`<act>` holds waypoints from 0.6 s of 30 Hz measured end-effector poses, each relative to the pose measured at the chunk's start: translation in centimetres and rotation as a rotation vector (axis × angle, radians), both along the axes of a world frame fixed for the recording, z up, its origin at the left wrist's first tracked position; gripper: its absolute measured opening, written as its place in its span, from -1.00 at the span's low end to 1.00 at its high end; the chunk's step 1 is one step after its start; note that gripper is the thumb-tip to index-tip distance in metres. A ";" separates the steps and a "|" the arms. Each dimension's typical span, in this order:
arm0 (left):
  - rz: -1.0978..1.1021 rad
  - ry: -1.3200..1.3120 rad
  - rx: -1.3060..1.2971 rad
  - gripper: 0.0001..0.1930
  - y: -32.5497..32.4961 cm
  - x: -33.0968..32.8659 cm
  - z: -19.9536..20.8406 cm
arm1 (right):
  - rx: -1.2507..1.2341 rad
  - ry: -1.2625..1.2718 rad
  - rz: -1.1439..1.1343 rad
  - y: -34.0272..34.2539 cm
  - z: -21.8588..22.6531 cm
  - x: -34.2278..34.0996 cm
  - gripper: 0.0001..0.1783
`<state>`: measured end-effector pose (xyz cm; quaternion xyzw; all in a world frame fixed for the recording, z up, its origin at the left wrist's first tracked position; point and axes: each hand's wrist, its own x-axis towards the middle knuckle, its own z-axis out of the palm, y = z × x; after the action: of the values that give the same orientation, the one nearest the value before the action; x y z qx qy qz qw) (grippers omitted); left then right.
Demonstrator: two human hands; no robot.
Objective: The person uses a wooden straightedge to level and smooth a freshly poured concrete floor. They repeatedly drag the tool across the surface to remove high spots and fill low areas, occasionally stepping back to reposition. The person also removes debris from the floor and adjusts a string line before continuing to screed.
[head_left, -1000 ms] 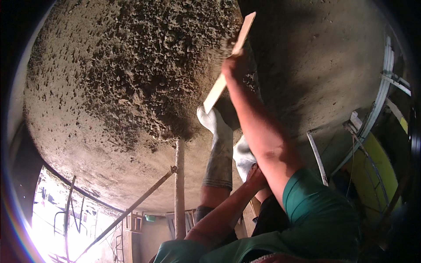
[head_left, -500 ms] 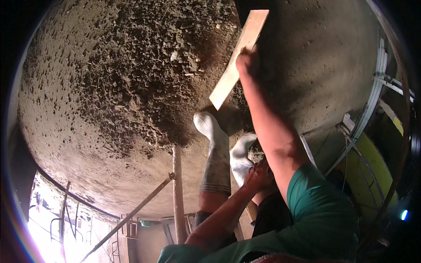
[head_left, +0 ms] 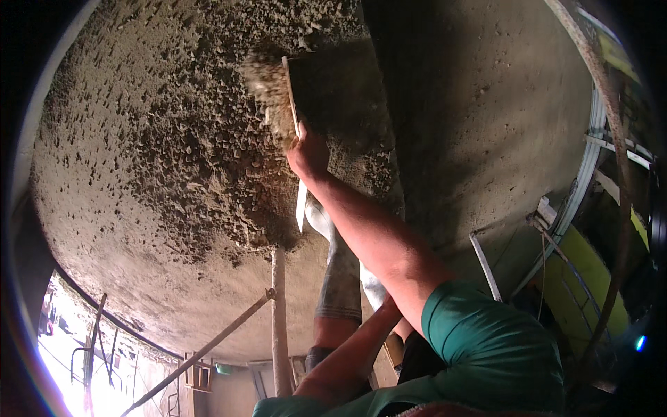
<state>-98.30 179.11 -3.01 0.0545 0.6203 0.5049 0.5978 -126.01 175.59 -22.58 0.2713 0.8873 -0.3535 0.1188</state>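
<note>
My right hand is wrapped round a light wooden board, which now stands on its long edge. The board touches a patch of loose, lumpy mortar on the floor. Crumbs blur along the board's left side, and a smooth dark strip lies to its right. My left forearm reaches toward my knee; the left hand is mostly hidden behind my right arm, so its fingers cannot be made out. My boots, one a pale rubber boot, stand just below the board, partly covered by my arm.
An upright pole stands near my left leg, with a slanting bar meeting it. A bright opening lies at lower left. Metal frames and a yellow-green panel stand on the right.
My right hand has swung left with the board, turning it from flat to on edge. Loose mortar has been pushed left, and a smooth strip shows behind it.
</note>
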 end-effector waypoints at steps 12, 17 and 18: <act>0.125 -0.022 -0.074 -0.54 0.9 -4.2 1.7 | 0.145 -0.093 -0.166 15.3 -1.2 -12.4 -0.52; 0.166 -0.007 -0.052 -0.52 0.8 -3.0 0.7 | -0.052 -0.184 0.078 2.3 1.2 -9.2 -0.58; 0.167 -0.002 -0.042 -0.52 0.8 -2.8 0.7 | -0.034 -0.099 0.156 0.5 1.3 -8.0 -0.58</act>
<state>-101.07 179.90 -2.35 -0.0106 0.6323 0.5402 0.5552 -134.01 176.11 -21.26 0.2166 0.8925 -0.3446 0.1942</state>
